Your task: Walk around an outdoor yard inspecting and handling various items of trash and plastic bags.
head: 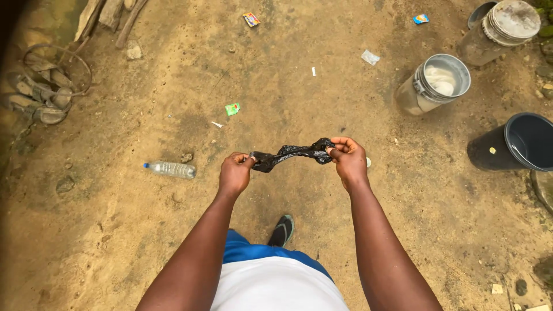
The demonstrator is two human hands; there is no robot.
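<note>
Grip: left hand (234, 173) and right hand (348, 158) each pinch shut on one end of a twisted black plastic bag (292, 153) | bag stretched between them at waist height above dirt ground (115, 230), apparently to untwist it | metal bucket (433, 85) well apart, right.

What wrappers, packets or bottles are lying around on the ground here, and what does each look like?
Small wrapper: top centre, rectangular, orange and multicoloured.
Blue wrapper: top right, crumpled.
Green wrapper: on the dirt beyond the hands, small, square.
Clear sachet: near the metal bucket, whitish.
Plastic bottle: lying left of the left hand, clear, blue cap.
</note>
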